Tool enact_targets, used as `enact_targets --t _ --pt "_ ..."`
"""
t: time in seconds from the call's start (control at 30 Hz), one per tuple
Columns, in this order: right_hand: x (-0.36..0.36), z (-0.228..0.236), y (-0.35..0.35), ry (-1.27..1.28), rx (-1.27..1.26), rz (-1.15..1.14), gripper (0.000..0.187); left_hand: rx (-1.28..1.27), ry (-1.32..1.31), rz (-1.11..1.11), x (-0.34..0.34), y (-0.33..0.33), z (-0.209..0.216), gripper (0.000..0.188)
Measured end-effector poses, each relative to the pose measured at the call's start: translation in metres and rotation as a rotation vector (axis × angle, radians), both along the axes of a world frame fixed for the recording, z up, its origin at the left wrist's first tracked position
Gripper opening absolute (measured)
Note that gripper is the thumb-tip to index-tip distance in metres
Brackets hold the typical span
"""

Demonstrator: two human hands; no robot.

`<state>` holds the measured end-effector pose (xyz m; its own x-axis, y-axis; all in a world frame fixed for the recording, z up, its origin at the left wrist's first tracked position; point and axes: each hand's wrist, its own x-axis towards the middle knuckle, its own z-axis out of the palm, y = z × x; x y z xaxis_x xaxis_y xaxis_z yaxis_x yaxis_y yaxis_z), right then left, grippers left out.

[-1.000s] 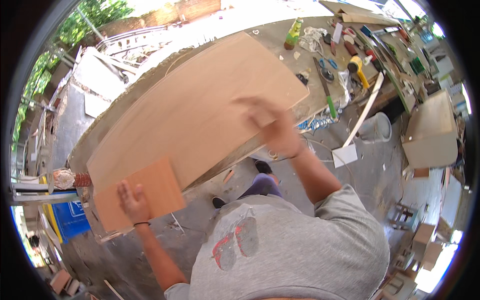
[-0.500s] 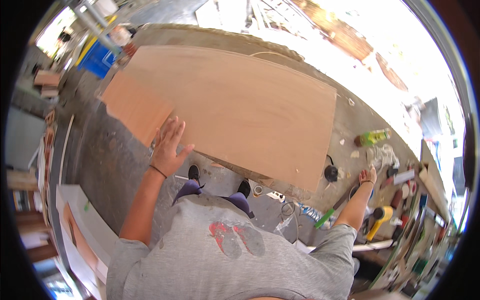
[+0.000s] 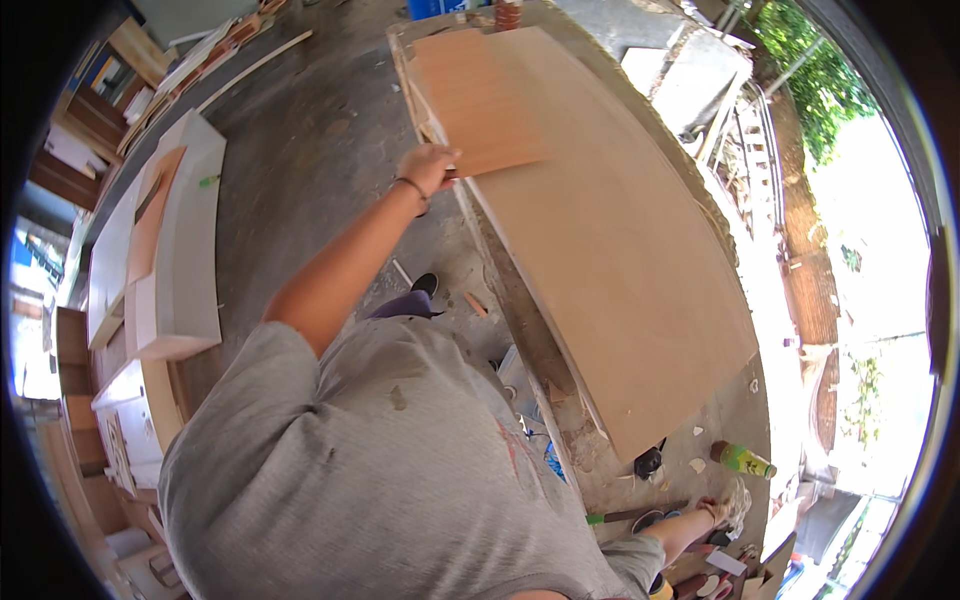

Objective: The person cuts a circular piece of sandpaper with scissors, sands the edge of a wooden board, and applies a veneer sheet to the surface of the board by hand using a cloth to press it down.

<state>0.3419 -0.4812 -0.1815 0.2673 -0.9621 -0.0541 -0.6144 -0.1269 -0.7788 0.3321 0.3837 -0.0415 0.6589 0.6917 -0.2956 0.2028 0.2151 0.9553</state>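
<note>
My left hand [image 3: 428, 167] is closed on the near corner of a thin reddish-brown wood sheet [image 3: 480, 100], which lies over the far end of a large tan board [image 3: 620, 250]. A dark band circles the left wrist. The large board lies flat on a worn work table [image 3: 585, 440]. Far out to the right, my right hand [image 3: 711, 512] is at a crumpled whitish rag [image 3: 738, 508], its fingers seemingly closed on the rag's edge; they show small. A green-labelled bottle [image 3: 743, 459] lies on its side just beyond, and a small black object [image 3: 649, 462] is by the board's corner.
Beside the right forearm lies a green-handled tool [image 3: 615, 516], with assorted tools and rolls [image 3: 715, 580] below. A long white cabinet-like piece [image 3: 190, 240] stands on the floor at left. A blue bin [image 3: 432, 8] and a long wood strip [image 3: 255, 70] are at the far end.
My view has turned left. The left hand has gone from spread fingers near the reddish-brown sheet to gripping its corner. The right hand has reached the whitish rag.
</note>
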Motion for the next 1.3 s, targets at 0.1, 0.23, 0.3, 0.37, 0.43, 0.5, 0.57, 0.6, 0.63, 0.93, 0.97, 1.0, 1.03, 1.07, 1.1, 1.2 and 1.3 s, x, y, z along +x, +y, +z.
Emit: enact_targets --t 0.1,0.23,0.3,0.37,0.43,0.5,0.57,0.6,0.63,0.93,0.97,1.0,1.03,1.07,1.1,1.2,1.3 --pt "-0.013 0.043 0.045 -0.191 -0.147 0.065 0.044 0.125 0.105 -0.053 0.015 -0.017 0.009 0.022" --pt "-0.016 0.1 0.123 -0.399 -0.259 0.256 0.046 0.112 0.018 -0.029 0.021 -0.017 0.002 0.018" --pt "-0.018 0.125 0.162 -0.484 -0.284 0.349 0.047 0.16 0.022 -0.08 0.022 -0.012 -0.003 0.02" --pt "-0.023 0.148 0.199 -0.554 -0.286 0.448 0.048 0.202 0.025 -0.139 0.024 -0.01 -0.003 0.021" --pt "-0.026 0.167 0.24 -0.617 -0.269 0.56 0.05 0.249 0.009 -0.21 0.023 -0.012 0.003 0.026" --pt "-0.029 0.183 0.278 -0.664 -0.236 0.673 0.052 0.502 0.071 -0.177 0.021 -0.019 0.005 0.034" --pt "-0.024 0.192 0.319 -0.682 -0.143 0.843 0.054 0.847 0.041 -0.107 0.004 -0.03 0.022 0.054" --pt "-0.027 0.199 0.339 -0.69 -0.106 0.907 0.055 0.92 -0.083 -0.119 0.003 -0.044 0.037 0.065" --pt "-0.025 0.204 0.362 -0.688 -0.042 1.008 0.056 0.79 -0.225 -0.254 -0.005 -0.057 0.048 0.067" --pt "0.014 0.274 0.565 -0.289 0.085 1.908 0.058 -0.282 -0.715 -0.67 0.012 -0.057 0.072 0.082" --pt "0.018 0.291 0.583 -0.102 -0.155 2.067 0.052 -0.148 -0.682 -0.692 0.001 -0.048 0.075 0.071" --pt "0.024 0.301 0.605 -0.069 -0.154 2.026 0.052 -0.186 -0.675 -0.725 0.006 -0.045 0.069 0.071" --pt "0.032 0.308 0.627 -0.026 -0.217 2.051 0.049 -0.028 -0.789 -0.744 0.009 -0.044 0.06 0.068" --pt "0.04 0.311 0.647 0.01 -0.288 2.074 0.046 0.138 -0.912 -0.757 0.011 -0.042 0.058 0.065" --pt "0.048 0.307 0.665 0.029 -0.293 2.045 0.046 -0.04 -0.89 -0.731 0.008 -0.037 0.057 0.06" --pt "0.07 0.303 0.695 0.074 -0.309 2.065 0.043 0.193 -0.899 -0.815 0.031 0.019 0.063 0.061" --pt "0.103 0.3 0.713 -0.104 -1.114 2.171 0.047 0.747 -0.688 -0.96 0.07 0.119 0.071 0.067"
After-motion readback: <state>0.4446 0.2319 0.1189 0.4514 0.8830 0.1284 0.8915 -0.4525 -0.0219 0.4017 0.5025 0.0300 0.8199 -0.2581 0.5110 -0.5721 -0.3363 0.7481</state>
